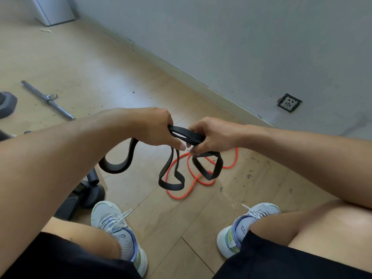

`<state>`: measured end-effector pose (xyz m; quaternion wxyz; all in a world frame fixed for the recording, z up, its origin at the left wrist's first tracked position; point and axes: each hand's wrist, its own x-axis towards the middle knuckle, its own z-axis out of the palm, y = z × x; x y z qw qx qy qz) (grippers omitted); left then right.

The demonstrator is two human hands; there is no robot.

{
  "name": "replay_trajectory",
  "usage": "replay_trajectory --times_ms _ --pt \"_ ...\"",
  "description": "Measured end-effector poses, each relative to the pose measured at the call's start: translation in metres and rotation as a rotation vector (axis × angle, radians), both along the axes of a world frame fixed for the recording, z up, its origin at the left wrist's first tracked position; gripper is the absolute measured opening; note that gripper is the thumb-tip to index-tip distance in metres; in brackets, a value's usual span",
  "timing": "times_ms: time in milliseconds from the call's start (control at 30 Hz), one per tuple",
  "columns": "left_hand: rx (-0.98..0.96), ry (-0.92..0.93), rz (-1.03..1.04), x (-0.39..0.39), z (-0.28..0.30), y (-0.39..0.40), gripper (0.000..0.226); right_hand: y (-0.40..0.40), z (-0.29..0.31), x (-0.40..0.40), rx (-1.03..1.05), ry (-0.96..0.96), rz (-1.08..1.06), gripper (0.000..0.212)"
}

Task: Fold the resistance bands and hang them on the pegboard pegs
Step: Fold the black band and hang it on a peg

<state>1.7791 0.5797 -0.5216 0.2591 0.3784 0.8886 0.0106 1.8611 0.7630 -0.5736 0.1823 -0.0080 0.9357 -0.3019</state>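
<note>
A black resistance band (171, 178) hangs in several loops above the wooden floor, gathered between my two hands. My left hand (155, 127) grips one end of the gathered strands. My right hand (211, 136) grips the other end close beside it, fingers curled round the flat black strip. One loop droops to the left under my left forearm, two more dangle below my hands. A thin orange resistance band (181, 195) lies loose on the floor right under the black one. No pegboard is in view.
A steel bar (48, 100) lies on the floor at the left. Dark exercise equipment with a wheel (94, 190) stands by my left foot. A grey wall with a socket (289, 102) runs diagonally at the right. My shoes (112, 222) are planted below.
</note>
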Motion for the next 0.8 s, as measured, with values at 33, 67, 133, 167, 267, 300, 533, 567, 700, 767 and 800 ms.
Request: replay_trajectory --times_ms 33,67,133,167,267,300,533,567,700,767,800 --pt "0.015 0.004 0.010 -0.001 0.001 -0.001 0.059 0.001 0.000 0.001 0.004 -0.020 0.009 0.016" --pt "0.030 0.001 0.019 -0.002 0.001 -0.001 0.060 0.002 -0.002 0.001 0.007 -0.035 0.007 0.018" --pt "0.047 -0.008 0.011 -0.005 0.000 -0.004 0.058 0.005 -0.004 0.001 0.016 -0.036 -0.016 0.028" --pt "0.055 -0.008 -0.005 -0.006 -0.001 -0.005 0.055 0.005 -0.005 0.002 0.012 -0.031 -0.031 0.032" --pt "0.117 -0.024 -0.019 -0.008 -0.003 -0.007 0.048 0.003 -0.008 0.004 -0.019 -0.017 -0.039 0.033" --pt "0.143 -0.038 -0.012 -0.008 -0.003 -0.007 0.047 0.002 -0.009 0.004 -0.031 -0.024 -0.026 0.033" --pt "0.293 -0.128 0.010 -0.009 -0.007 -0.010 0.049 -0.009 -0.018 0.004 -0.129 0.013 -0.050 0.054" --pt "0.319 -0.132 0.019 -0.009 -0.006 -0.010 0.047 -0.010 -0.019 0.003 -0.137 0.053 -0.044 0.048" --pt "0.399 -0.120 0.064 -0.013 -0.001 -0.013 0.043 -0.009 -0.016 0.000 -0.225 0.136 -0.114 0.033" --pt "0.417 -0.127 0.091 -0.016 0.002 -0.017 0.042 -0.008 -0.015 0.001 -0.359 0.163 -0.153 0.024" --pt "0.418 -0.139 0.099 -0.018 0.003 -0.020 0.041 -0.007 -0.014 0.001 -0.414 0.189 -0.174 0.023"
